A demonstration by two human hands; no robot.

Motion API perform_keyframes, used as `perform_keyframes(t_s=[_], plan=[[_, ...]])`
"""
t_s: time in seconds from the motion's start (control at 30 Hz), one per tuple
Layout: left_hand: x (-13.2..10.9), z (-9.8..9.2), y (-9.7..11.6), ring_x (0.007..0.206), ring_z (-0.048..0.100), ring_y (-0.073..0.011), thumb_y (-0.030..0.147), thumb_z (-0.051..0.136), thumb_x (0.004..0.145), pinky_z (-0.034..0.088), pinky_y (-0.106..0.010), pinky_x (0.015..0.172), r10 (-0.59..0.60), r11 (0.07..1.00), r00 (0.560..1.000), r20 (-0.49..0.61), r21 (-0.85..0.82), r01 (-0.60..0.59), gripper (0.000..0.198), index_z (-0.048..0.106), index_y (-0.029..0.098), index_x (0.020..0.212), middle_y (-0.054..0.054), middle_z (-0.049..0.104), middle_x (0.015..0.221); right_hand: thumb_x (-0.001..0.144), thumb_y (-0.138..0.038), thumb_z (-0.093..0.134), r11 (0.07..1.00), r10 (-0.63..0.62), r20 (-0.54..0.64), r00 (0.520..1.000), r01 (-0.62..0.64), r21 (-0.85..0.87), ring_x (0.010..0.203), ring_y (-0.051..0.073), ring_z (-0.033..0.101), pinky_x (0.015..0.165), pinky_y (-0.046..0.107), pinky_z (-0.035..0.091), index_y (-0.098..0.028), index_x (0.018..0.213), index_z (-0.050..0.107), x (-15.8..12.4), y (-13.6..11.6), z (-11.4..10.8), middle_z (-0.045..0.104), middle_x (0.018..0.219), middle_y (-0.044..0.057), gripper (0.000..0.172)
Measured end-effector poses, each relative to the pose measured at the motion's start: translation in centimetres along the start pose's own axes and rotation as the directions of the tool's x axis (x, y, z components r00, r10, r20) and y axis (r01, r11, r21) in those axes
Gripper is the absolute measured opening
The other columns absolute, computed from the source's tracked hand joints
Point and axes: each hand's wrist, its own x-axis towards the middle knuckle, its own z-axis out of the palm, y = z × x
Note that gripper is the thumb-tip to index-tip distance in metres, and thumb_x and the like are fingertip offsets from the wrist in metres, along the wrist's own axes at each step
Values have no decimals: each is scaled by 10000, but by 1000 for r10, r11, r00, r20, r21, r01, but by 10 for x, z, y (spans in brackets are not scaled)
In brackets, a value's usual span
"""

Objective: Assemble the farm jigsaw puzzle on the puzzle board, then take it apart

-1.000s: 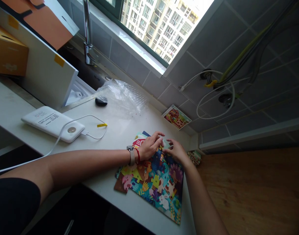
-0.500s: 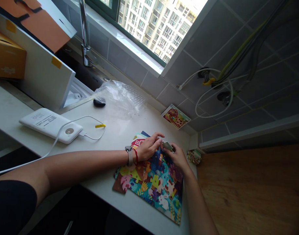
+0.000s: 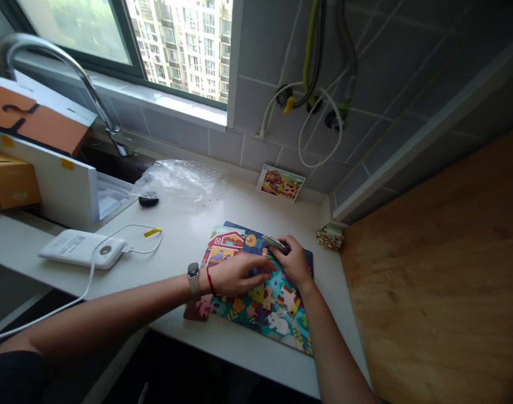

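A colourful jigsaw puzzle (image 3: 277, 322) with animals, among them a white rabbit, lies on the white counter. Over its middle my left hand (image 3: 241, 274) reaches in from the left, fingers loosely stretched and apart, with nothing visible in them. At the puzzle's upper right, my right hand (image 3: 296, 261) grips a small stack of puzzle pieces (image 3: 275, 243) between thumb and fingers. Pieces with a red barn (image 3: 226, 240) show at the puzzle's upper left, partly behind my left forearm and hand. A reference picture card (image 3: 280, 183) of a farm leans against the tiled wall.
Another pile of puzzle pieces (image 3: 329, 237) sits by the wooden panel (image 3: 433, 280) at right. Crumpled clear plastic (image 3: 178, 177), a black mouse-like object (image 3: 148, 201) and a white power bank (image 3: 83, 248) with its cable occupy the left. Boxes (image 3: 12, 182) stand near the faucet (image 3: 88, 84).
My left hand has drawn away from the pieces in my right hand, down over the puzzle. My right hand still holds its stack. The camera view has turned and shifted.
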Motion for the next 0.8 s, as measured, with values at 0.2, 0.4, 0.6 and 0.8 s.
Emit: perform_keyframes(t_s=[0.2,0.4,0.6,0.8], plan=[[-35,-44,-14,1504,444,-380,443,732,935,387,-556,1233,-266,885,955,-132,360,296,831,331,238,1633,-183,473,1622,864,-203,762,996,-93,57,994,94,-7,975,249,671,926,348,497,-237,903,740,5,1,2,743,967,59,56],[-35,-95,-45,1511,450,-409,563,866,760,421,-520,1219,-440,814,897,40,438,380,1126,289,221,1665,-204,437,1655,883,-164,765,995,-101,33,994,101,1,964,229,675,896,315,481,-213,933,738,6,7,4,738,995,58,75],[-1,-103,-51,1335,604,-390,464,955,651,488,-497,1131,-536,715,840,86,574,398,1111,418,224,1593,-202,538,1512,901,-205,765,994,-109,25,994,109,8,937,220,684,849,298,480,-208,946,748,7,10,4,752,992,61,49],[26,-106,-54,1174,652,-402,561,1019,496,506,-485,1018,-567,651,817,105,665,366,1040,604,237,1392,-145,668,1257,888,-174,768,993,-114,29,993,114,12,962,232,696,862,303,483,-213,942,763,8,11,3,768,997,68,67]])
